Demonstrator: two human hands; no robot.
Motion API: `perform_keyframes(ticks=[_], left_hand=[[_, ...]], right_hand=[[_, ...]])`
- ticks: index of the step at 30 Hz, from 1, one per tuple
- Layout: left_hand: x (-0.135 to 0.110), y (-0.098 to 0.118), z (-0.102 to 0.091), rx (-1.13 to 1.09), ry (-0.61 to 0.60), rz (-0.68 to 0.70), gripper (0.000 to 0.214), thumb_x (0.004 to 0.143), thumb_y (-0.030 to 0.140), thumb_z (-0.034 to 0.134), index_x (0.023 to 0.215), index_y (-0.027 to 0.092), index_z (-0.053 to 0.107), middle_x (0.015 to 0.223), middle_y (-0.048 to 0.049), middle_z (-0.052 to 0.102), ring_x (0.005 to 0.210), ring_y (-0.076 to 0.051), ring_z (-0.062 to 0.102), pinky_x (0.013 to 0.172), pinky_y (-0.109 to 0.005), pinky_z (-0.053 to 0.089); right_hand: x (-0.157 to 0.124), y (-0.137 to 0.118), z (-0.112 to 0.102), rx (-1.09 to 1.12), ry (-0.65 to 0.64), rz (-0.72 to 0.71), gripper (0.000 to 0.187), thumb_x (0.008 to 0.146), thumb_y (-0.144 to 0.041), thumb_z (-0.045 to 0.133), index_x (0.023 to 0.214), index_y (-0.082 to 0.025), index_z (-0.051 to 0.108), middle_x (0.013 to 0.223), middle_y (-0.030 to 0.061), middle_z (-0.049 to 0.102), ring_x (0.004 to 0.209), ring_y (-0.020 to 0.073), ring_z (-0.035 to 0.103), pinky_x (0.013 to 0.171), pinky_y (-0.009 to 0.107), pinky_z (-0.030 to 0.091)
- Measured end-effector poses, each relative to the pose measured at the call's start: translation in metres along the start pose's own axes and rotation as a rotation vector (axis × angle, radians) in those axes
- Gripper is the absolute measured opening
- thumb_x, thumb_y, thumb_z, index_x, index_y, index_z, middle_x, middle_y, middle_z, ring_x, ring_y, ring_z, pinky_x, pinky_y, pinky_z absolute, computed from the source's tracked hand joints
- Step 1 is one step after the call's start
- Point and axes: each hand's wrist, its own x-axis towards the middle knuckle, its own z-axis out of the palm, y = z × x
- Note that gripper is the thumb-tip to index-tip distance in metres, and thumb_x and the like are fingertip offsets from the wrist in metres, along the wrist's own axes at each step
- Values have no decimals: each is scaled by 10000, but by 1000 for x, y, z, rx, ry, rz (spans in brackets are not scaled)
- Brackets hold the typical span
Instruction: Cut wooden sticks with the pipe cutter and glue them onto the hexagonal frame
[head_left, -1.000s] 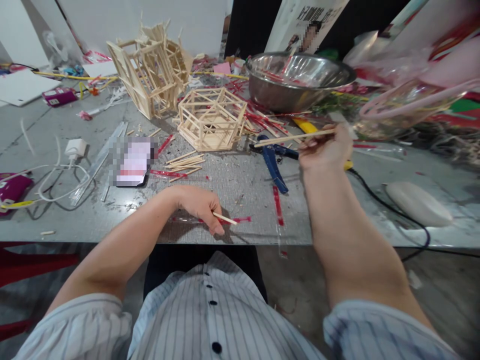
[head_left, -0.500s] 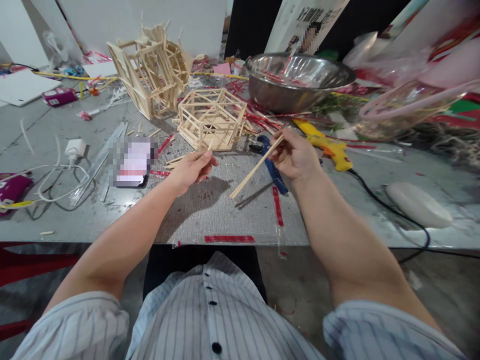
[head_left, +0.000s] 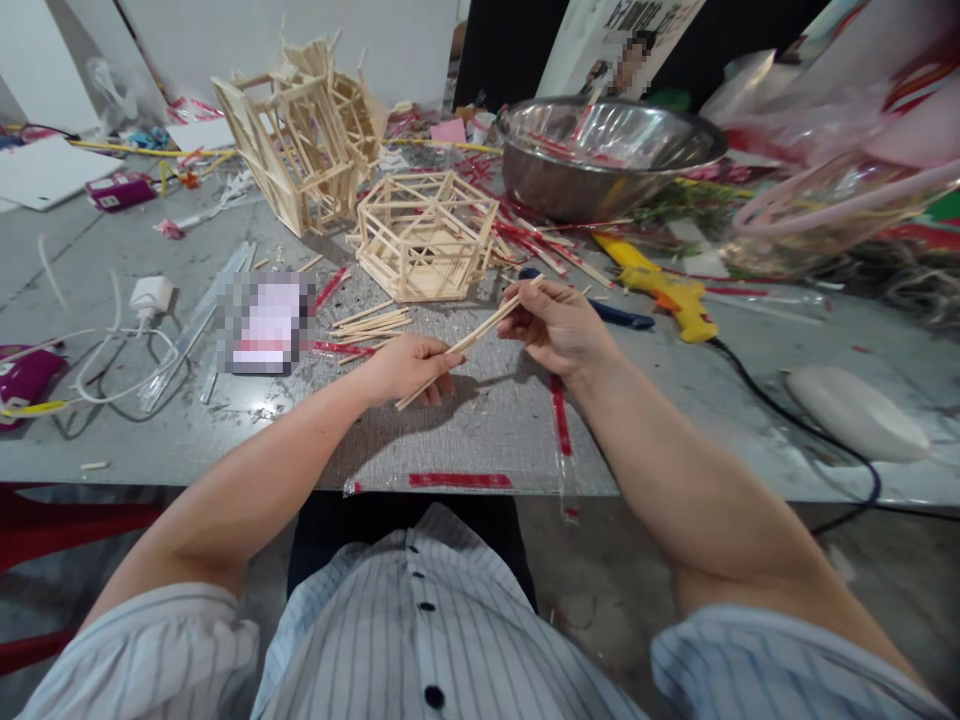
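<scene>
Above the grey table [head_left: 480, 440], both hands grip a long thin wooden stick [head_left: 480, 328] that slants from lower left to upper right. My left hand [head_left: 409, 368] pinches its lower end, fingers closed. Its upper end is held in the closed fingers of my right hand [head_left: 559, 325]. Just behind the hands stands a hexagonal frame of wooden sticks [head_left: 425, 235], with a taller stick structure [head_left: 300, 135] farther back left. A small pile of loose sticks [head_left: 371, 322] lies to the left of my left hand.
A steel bowl [head_left: 600, 150] sits at the back. A yellow glue gun [head_left: 664, 288] and blue pliers [head_left: 615, 315] lie to the right, with a black cable and a white object [head_left: 855, 412]. A phone [head_left: 262, 325], a charger [head_left: 150, 295] and white cable lie left. Red strips litter the table.
My left hand rose from the table edge with a short stick and came over to take the low end of the long stick. My right hand brought that stick down from the right.
</scene>
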Motion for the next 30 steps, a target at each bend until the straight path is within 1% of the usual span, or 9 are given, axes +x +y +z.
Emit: perform_keyframes(ticks=[4, 7, 11, 13, 15, 19, 24, 28, 30], left_hand=[[0, 0, -1, 5, -45, 6, 177, 906, 229, 467, 802, 127, 568, 569, 30, 592, 401, -47, 530, 407, -143, 369], [1, -2, -3, 11, -30, 30, 169, 901, 203, 467, 754, 145, 526, 532, 50, 558, 373, -44, 507, 384, -140, 348], [2, -2, -3, 43, 40, 90, 231, 893, 206, 488, 670, 146, 494, 541, 43, 560, 416, -43, 535, 416, -135, 386], [3, -3, -2, 51, 21, 121, 233, 891, 217, 498, 672, 140, 514, 561, 31, 581, 451, -49, 563, 441, -136, 414], [4, -5, -2, 53, -13, 135, 220, 890, 236, 505, 699, 133, 544, 594, 18, 607, 482, -57, 589, 468, -140, 440], [4, -5, -2, 52, -53, 88, 224, 908, 265, 472, 770, 123, 577, 687, -11, 654, 524, -72, 623, 508, -161, 470], [-1, 2, -3, 8, -100, 35, 206, 923, 211, 426, 823, 120, 582, 759, -28, 675, 568, -69, 635, 557, -165, 482], [-4, 5, -5, 34, -120, 44, 194, 920, 201, 429, 839, 120, 586, 784, -34, 679, 582, -69, 634, 560, -160, 468], [-3, 3, -5, 83, -101, 70, 196, 911, 207, 449, 814, 116, 593, 772, -38, 677, 604, -78, 636, 560, -163, 460]], right_hand=[[0, 1, -1, 22, -43, -8, 401, 510, -498, 840, 729, -212, 662, 566, -54, 630, 497, 98, 625, 503, 213, 556], [-2, 1, -1, 4, -118, 8, 399, 517, -476, 843, 782, -225, 682, 603, -40, 661, 532, 114, 648, 528, 232, 565], [-9, 2, 7, -71, -285, 78, 388, 534, -431, 848, 833, -225, 711, 670, -17, 695, 554, 126, 658, 544, 257, 570], [-12, 3, 12, -127, -348, 98, 364, 545, -420, 843, 822, -216, 725, 686, -3, 707, 540, 120, 648, 530, 251, 561], [-14, 5, 16, -168, -379, 83, 321, 564, -417, 833, 791, -212, 735, 676, 4, 711, 529, 108, 635, 524, 235, 550], [-14, 6, 18, -176, -366, 4, 269, 589, -423, 816, 736, -212, 734, 640, -3, 702, 506, 88, 608, 514, 219, 536], [-13, 7, 15, -164, -292, -49, 285, 589, -437, 812, 718, -198, 726, 638, -1, 696, 483, 90, 600, 501, 233, 540], [-12, 6, 13, -138, -215, -85, 292, 564, -452, 822, 701, -212, 728, 591, -22, 674, 460, 93, 605, 468, 221, 537], [-12, 6, 13, -144, -213, -101, 282, 554, -442, 829, 694, -218, 732, 575, -26, 667, 453, 90, 601, 458, 212, 530]])
